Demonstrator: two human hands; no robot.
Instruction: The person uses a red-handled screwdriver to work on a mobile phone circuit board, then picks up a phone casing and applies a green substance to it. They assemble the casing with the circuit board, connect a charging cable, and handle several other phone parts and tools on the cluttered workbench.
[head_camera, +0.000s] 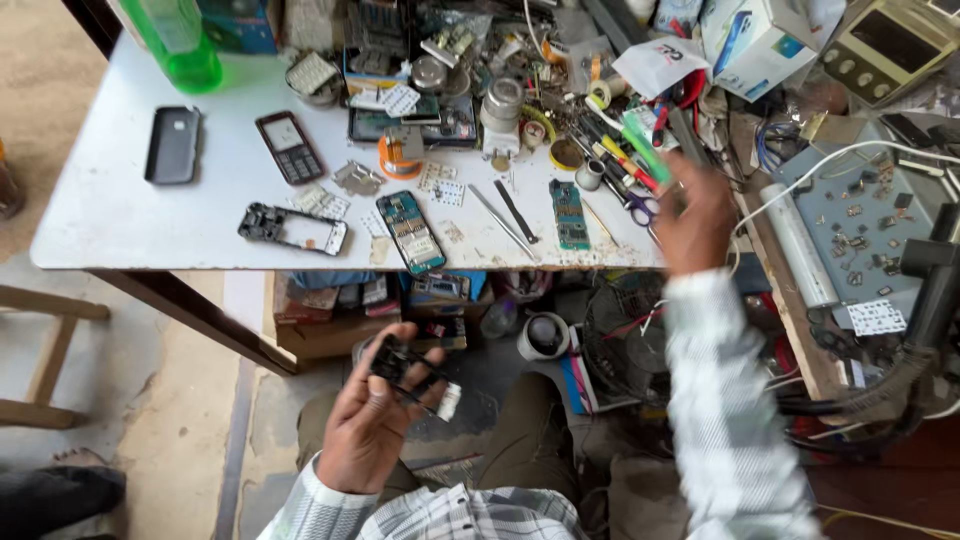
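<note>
My left hand (372, 420) is held over my lap and grips a small black phone frame part (405, 365). My right hand (695, 215) is stretched out to the white table's right edge, blurred, its fingers among a pile of pens, screwdrivers and scissors (640, 205); whether it holds any of them I cannot tell. On the white table (120, 215) lie a teal phone circuit board (412, 232), a second green board (570, 213), a black phone frame (292, 228), a keypad phone (289, 147) and a black back cover (173, 145).
A green bottle (180, 40) stands at the table's far left. Tweezers (500, 220), tape rolls and small parts crowd the back. A grey mat (860, 230) with tiny parts lies at right, beside a meter (885, 45) and boxes. Boxes sit under the table.
</note>
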